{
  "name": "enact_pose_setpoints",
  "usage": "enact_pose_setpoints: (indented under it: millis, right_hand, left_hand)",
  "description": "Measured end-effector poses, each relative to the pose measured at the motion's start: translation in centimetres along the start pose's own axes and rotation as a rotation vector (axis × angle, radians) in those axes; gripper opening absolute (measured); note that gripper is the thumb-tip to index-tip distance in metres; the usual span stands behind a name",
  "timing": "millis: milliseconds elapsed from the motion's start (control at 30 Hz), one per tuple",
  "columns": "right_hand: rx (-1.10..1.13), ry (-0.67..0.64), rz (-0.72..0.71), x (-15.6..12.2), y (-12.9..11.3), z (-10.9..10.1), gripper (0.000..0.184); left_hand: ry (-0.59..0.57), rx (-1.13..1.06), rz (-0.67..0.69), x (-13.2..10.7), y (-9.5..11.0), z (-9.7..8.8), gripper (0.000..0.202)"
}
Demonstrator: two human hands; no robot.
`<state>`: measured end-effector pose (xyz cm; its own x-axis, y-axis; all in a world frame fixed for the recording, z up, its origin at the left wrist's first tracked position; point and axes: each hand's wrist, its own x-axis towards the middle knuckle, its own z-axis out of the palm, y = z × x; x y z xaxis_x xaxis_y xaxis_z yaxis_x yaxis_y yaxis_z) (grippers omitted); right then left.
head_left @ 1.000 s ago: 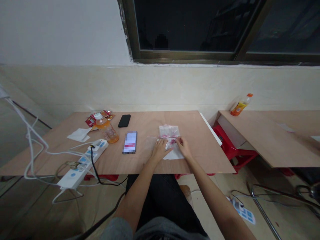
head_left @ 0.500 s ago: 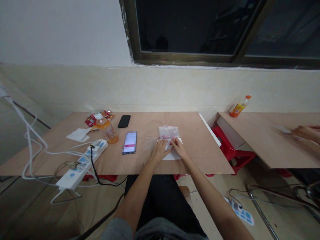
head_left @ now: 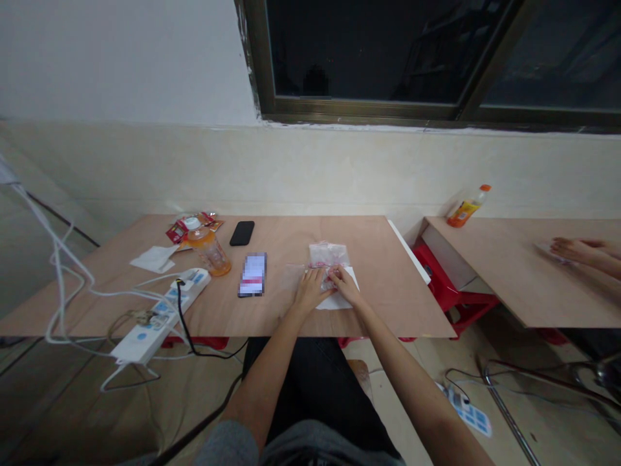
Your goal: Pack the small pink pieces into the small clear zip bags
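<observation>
Both my hands rest on the wooden table in front of me. My left hand lies on a white sheet with its fingers stretched forward. My right hand sits close beside it, fingertips pinched on a small clear plastic bag with pink print that lies on the sheet's far edge. The two hands nearly touch. What is inside the bag is too small to make out.
Left of my hands lie a phone with a lit screen, a black phone, an orange drink bottle, snack wrappers, a tissue and a power strip with cables. Another person's hands rest on the neighbouring table, near an orange bottle.
My right hand has slid left to meet my left hand at the bag. The other person's hands have come into view on the right table.
</observation>
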<state>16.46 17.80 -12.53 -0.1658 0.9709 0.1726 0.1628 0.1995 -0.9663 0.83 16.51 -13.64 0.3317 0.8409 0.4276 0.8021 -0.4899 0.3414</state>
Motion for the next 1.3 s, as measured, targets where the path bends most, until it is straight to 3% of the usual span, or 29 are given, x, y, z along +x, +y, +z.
enact_pose_setpoints:
  millis: [333,600,933,1167,1300]
  right_hand:
    - [0.028,-0.023,0.037,-0.1,-0.4,-0.1,0.020]
    - [0.079,-0.080,0.083,-0.3,-1.4,0.2,0.021]
    - [0.101,-0.026,0.145,0.2,-0.6,0.1,0.025]
    - [-0.167,-0.016,-0.028,0.6,0.5,-0.6,0.026]
    - [-0.240,0.009,-0.031,0.6,0.9,-1.2,0.026]
  left_hand:
    - [-0.014,-0.009,0.007,0.1,0.1,-0.2,0.064]
    - [-0.011,-0.016,-0.013,0.2,0.3,-0.4,0.051]
    - [0.026,-0.060,0.000,0.1,0.1,-0.2,0.047]
    - [0.064,-0.111,-0.001,0.3,-0.3,0.0,0.043]
    - [0.049,-0.139,-0.010,0.2,-0.6,0.3,0.043]
